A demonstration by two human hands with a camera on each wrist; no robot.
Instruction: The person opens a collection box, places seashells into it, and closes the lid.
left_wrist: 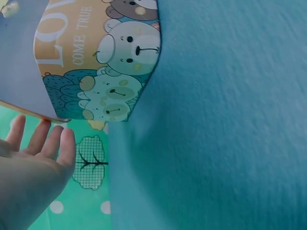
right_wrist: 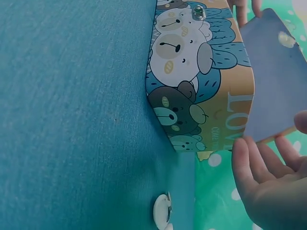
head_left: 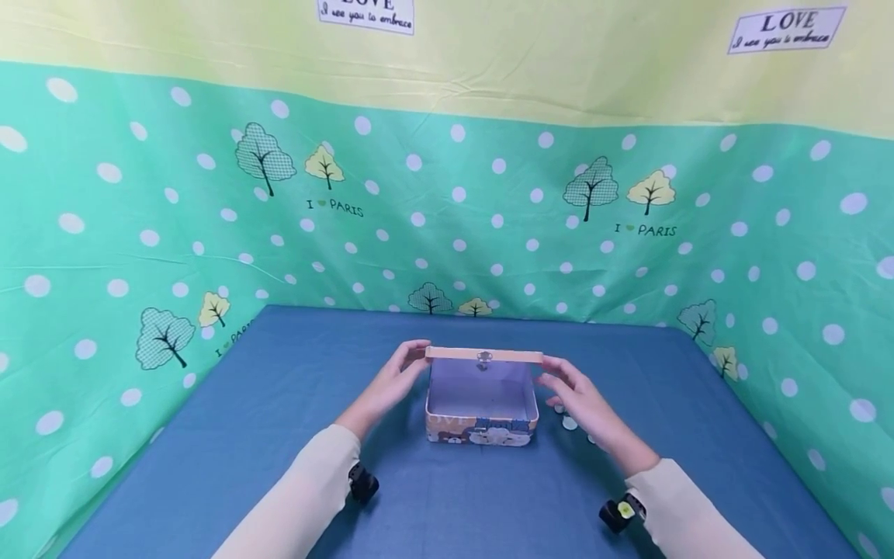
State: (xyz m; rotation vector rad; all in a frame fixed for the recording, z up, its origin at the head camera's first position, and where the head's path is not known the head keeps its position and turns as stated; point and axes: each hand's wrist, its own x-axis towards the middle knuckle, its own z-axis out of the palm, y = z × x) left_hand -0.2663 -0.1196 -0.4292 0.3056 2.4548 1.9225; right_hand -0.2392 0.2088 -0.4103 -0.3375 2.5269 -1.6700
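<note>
A rectangular box (head_left: 482,432) with printed cartoon bears stands on the blue cloth, its hinged lid (head_left: 454,355) raised partway. Its plain lavender inside (head_left: 482,397) shows, and a metal clasp (head_left: 485,358) sits at the middle of the lid's front edge. At the lid's left side is my left hand (head_left: 386,388), fingers extended and fingertips touching the rim in the left wrist view. My right hand (head_left: 583,400) is at the right side, its gently bent fingertips against the rim in the right wrist view. Neither hand is wrapped round the lid.
Several small white round pieces (head_left: 569,423) lie on the cloth right of the box, partly behind my right hand. The blue cloth (head_left: 314,349) covers the table. A green dotted curtain (head_left: 419,210) stands behind and at both sides.
</note>
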